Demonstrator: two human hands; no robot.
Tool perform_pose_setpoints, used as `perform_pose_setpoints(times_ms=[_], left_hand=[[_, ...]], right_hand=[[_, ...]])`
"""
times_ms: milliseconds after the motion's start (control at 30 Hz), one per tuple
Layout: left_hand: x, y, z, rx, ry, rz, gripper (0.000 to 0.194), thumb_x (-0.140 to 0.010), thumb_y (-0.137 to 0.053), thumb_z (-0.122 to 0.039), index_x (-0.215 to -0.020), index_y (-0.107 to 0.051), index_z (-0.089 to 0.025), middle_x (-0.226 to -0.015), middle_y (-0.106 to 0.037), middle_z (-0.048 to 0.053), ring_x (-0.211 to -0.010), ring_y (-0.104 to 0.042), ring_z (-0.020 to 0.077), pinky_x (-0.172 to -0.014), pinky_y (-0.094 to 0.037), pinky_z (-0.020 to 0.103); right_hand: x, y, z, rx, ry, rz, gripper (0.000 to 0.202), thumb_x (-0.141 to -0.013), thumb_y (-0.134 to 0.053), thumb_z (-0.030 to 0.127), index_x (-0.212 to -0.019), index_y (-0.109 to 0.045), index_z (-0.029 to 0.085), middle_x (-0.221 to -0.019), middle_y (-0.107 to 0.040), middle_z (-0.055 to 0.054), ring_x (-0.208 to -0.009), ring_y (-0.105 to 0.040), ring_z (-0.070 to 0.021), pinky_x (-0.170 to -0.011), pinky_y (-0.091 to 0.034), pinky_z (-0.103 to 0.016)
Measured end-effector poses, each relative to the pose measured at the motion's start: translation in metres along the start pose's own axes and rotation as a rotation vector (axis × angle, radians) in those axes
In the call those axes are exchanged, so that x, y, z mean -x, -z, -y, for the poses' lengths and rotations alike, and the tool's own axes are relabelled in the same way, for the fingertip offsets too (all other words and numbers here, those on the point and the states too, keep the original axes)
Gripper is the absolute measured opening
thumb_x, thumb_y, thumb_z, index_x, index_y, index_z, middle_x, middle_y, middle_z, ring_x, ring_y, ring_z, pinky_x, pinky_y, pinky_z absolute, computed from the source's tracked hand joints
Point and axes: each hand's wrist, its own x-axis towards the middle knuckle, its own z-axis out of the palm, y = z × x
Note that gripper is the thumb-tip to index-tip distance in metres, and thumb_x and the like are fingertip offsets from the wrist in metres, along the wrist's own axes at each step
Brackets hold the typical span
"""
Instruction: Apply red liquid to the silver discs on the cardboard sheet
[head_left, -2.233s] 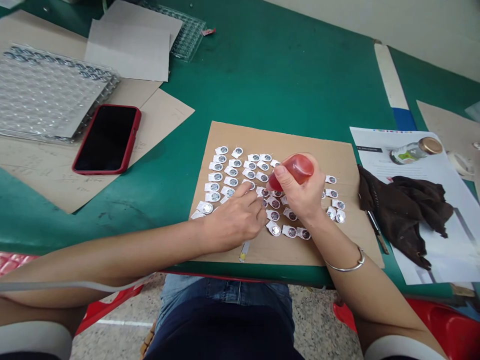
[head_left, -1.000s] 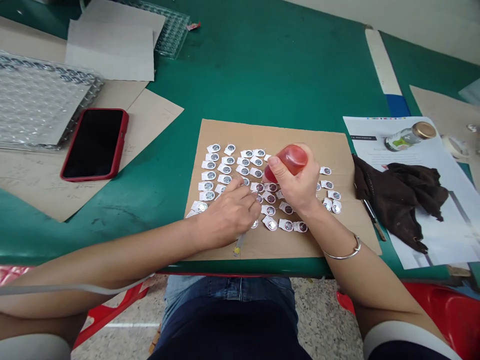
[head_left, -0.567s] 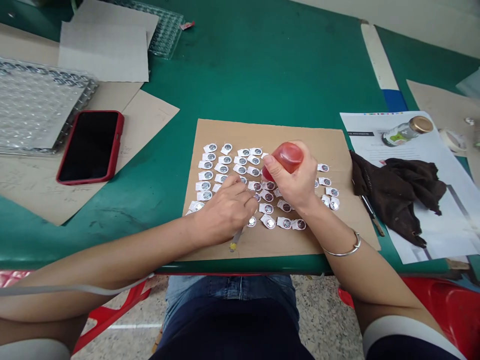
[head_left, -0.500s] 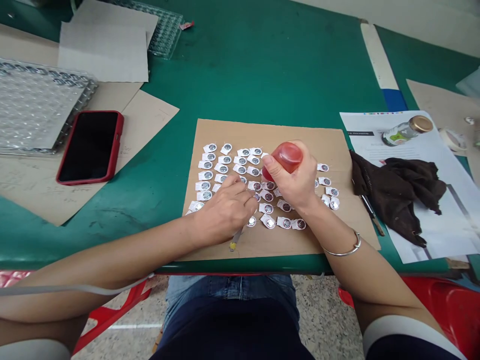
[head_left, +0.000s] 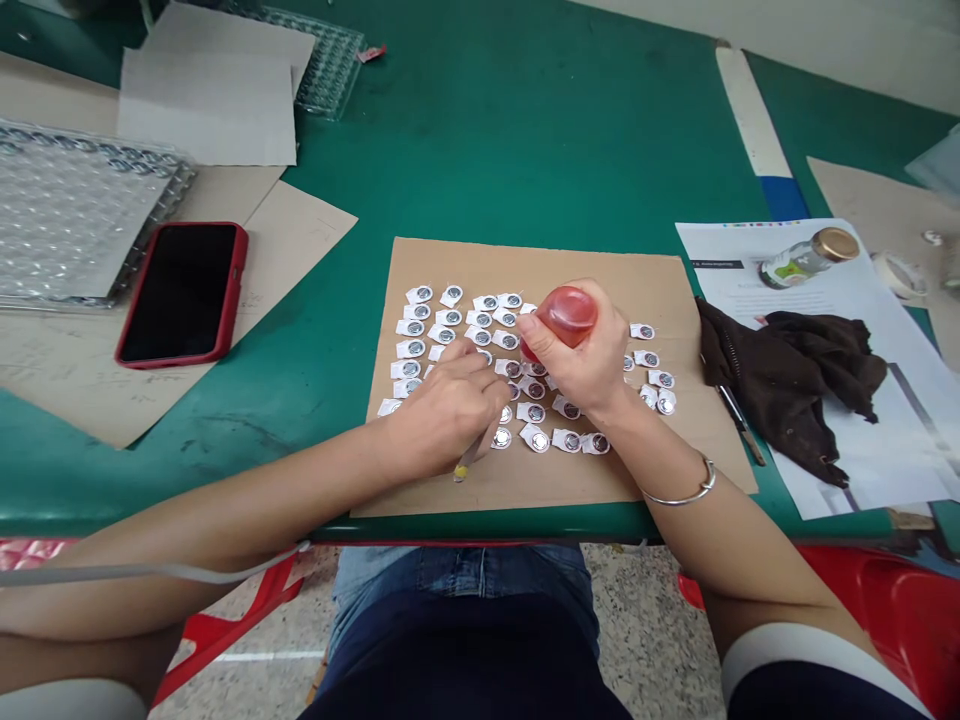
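My left hand [head_left: 450, 412] is closed over the left side of a brown cardboard sheet [head_left: 427, 258]. From beneath its fingers sticks out a thin greyish stick with a yellow end [head_left: 460, 472]; the other end is hidden. Closed around a red, translucent, rounded squeeze bottle [head_left: 568, 312], my right hand [head_left: 592, 355] hovers over the middle of the sheet. The bottle's lower end is hidden behind the thumb. Rows of small round silver-faced pieces on white tabs [head_left: 535, 438] lie on the cardboard around both hands, some covered by them.
To the left lie a red-cased phone [head_left: 180, 292], clear bubbled trays [head_left: 67, 220] and grey card [head_left: 210, 110]. At right a dark brown cloth [head_left: 795, 375], a dark slim tool [head_left: 741, 425] and a small glass jar [head_left: 799, 262] rest by printed paper [head_left: 847, 500].
My left hand has shifted slightly upward, and the stick's yellow end has risen a little toward the palm. My right hand, still around the red bottle, has moved slightly left.
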Motion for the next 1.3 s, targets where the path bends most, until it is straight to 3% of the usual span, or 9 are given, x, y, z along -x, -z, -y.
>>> perform_pose_setpoints(times_ms=[267, 500, 1300], left_hand=[[0.000, 0.001, 0.008, 0.128, 0.077, -0.021, 0.019, -0.080, -0.045, -0.014, -0.069, -0.061, -0.016, -0.060, -0.058, 0.002, -0.062, -0.051, 0.0140, -0.070, -0.041, 0.034], [0.000, 0.002, 0.009, 0.199, 0.081, -0.045, 0.018, -0.080, -0.046, -0.014, -0.072, -0.062, -0.015, -0.062, -0.061, 0.002, -0.063, -0.053, 0.0143, -0.072, -0.041, 0.035], [0.000, 0.005, 0.013, 0.321, 0.125, -0.028, 0.012, -0.079, -0.050, -0.013, -0.074, -0.061, -0.016, -0.066, -0.063, 0.001, -0.064, -0.056, 0.0139, -0.074, -0.041, 0.034]], right_hand=[[-0.002, 0.006, 0.002, -0.104, -0.044, -0.102, 0.026, -0.072, -0.062, 0.045, -0.077, -0.049, 0.023, -0.068, -0.058, 0.001, -0.059, -0.056, -0.0119, -0.060, -0.049, -0.033], [0.000, 0.003, -0.003, -0.042, -0.031, -0.007, 0.027, -0.070, -0.064, 0.045, -0.076, -0.051, 0.022, -0.068, -0.058, 0.000, -0.061, -0.055, -0.0132, -0.062, -0.048, -0.034], [0.002, -0.001, -0.007, 0.000, 0.074, -0.027, 0.029, -0.069, -0.066, 0.043, -0.081, -0.050, 0.022, -0.069, -0.059, 0.001, -0.060, -0.055, -0.0119, -0.058, -0.046, -0.030]])
